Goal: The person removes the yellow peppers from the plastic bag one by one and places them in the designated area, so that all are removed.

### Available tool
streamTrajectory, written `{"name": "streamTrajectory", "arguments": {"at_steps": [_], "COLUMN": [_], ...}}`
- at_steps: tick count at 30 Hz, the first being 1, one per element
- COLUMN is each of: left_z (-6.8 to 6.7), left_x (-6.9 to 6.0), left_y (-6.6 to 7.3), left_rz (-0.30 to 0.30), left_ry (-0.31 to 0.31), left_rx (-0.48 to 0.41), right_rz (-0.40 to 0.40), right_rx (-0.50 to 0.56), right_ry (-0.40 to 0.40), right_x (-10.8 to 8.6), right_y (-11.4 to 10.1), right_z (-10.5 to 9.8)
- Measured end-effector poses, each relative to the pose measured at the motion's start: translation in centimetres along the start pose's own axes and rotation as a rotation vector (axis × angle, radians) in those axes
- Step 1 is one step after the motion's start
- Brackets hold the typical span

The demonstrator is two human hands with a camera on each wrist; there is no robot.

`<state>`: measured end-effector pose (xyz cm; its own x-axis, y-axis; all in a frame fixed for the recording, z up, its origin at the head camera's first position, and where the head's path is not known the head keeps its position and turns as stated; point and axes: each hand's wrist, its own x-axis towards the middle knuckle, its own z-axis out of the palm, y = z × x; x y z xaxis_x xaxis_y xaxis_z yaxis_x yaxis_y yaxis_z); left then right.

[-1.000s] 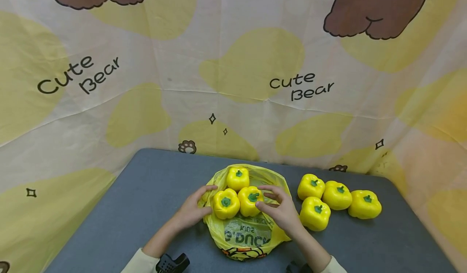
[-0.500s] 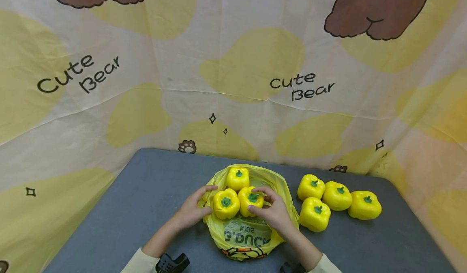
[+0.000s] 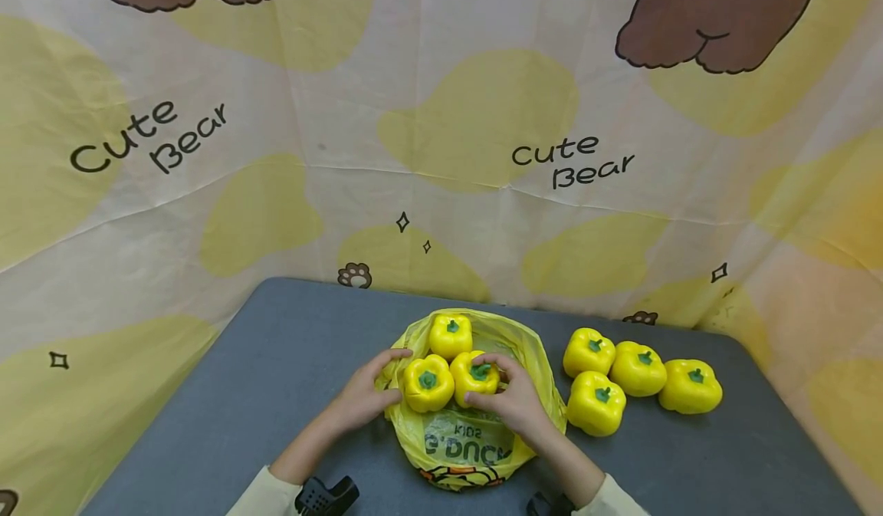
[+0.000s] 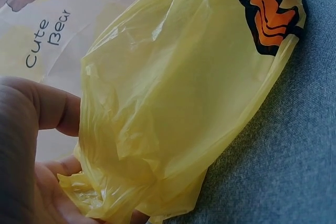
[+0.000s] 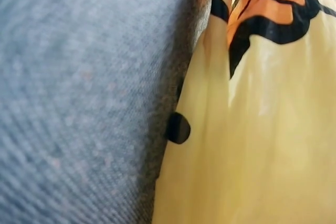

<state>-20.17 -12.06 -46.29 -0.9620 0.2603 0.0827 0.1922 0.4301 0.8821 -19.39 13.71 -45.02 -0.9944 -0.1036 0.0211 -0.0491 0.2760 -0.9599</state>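
Observation:
A yellow plastic bag (image 3: pixel 455 462) with dark lettering sits on the table, its mouth spread wide. Inside it are three yellow bell peppers: a back one (image 3: pixel 451 334), a front left one (image 3: pixel 428 386) and a front right one (image 3: pixel 466 376). My right hand (image 3: pixel 516 401) reaches over the bag's right side, thumb and fingers around the front right bell pepper. At the left rim my left hand (image 3: pixel 360 393) holds the bag; in the left wrist view the plastic (image 4: pixel 168 103) bunches between its fingers. The right wrist view shows bag wall (image 5: pixel 262 129) but no hand.
Several more yellow bell peppers stand right of the bag, one (image 3: pixel 596 403) close beside it and one (image 3: pixel 690 386) farthest right. The grey-blue table (image 3: pixel 290 347) ends at a printed cloth backdrop (image 3: pixel 441 117).
My right hand has moved slightly left, from beside the front right bell pepper to around it. The bag's right side has shifted a little. My left hand stays at the rim.

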Motion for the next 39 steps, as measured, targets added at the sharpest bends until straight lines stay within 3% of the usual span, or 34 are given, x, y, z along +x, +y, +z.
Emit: {"name": "streamTrajectory", "arguments": {"at_steps": [7,23,39], "left_z": [0.0,-0.2,-0.2], "left_x": [0.1,-0.1,0.0], "left_y": [0.2,0.2,0.4], "left_rz": [-0.003,0.0,-0.01], "left_ry": [0.003,0.002,0.002], "left_rx": [0.0,-0.02,-0.025], "right_rz": [-0.026,0.058,-0.066], "right_rx": [-0.025,-0.02,-0.071], "right_ry": [0.023,-0.008,0.017], "right_x": [0.1,0.2,-1.2], "right_y": [0.0,0.0,-1.6], "right_z": [0.2,-0.4,-1.9]}}
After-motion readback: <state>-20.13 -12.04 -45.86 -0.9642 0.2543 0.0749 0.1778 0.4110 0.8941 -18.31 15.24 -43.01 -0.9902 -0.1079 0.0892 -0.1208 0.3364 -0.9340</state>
